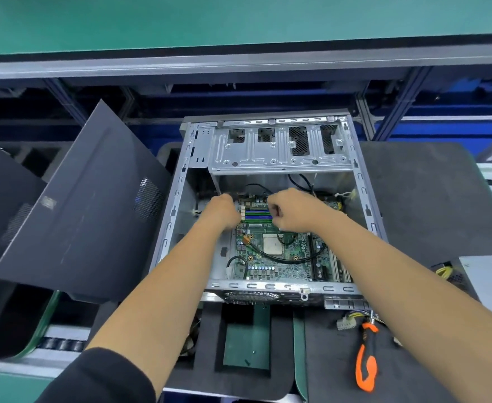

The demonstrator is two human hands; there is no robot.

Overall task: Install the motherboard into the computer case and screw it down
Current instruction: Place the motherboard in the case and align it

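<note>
The motherboard (pixel 271 254) lay flat inside the computer case (pixel 268 205), on the case floor, with its green face up. A square processor (pixel 273 246) sat near the board's middle, and blue and green memory slots (pixel 257 215) ran across its far part. A black cable (pixel 291 258) curved over the board in front of the processor. Further cables hung at the far wall of the case interior.

The case lay on its side with the open side up. A metal drive cage (pixel 279 146) spanned its far end, above the board.

Both hands reached into the case over the far edge of the board. The left hand (pixel 220 209) sat at the board's far left corner with its fingers curled down; what they held could not be told. The right hand (pixel 289 210) sat just right of the memory slots, its fingers curled into a loose fist; whether they pinched anything could not be told.

The case rested on a dark foam pad (pixel 413 205) on the table. A dark side panel (pixel 76 205) leaned tilted to the left of the case. An orange-and-black screwdriver (pixel 366 356) lay on the pad near the case's near right corner, just beside a white connector (pixel 345 323) with a bundle of wires.
</note>
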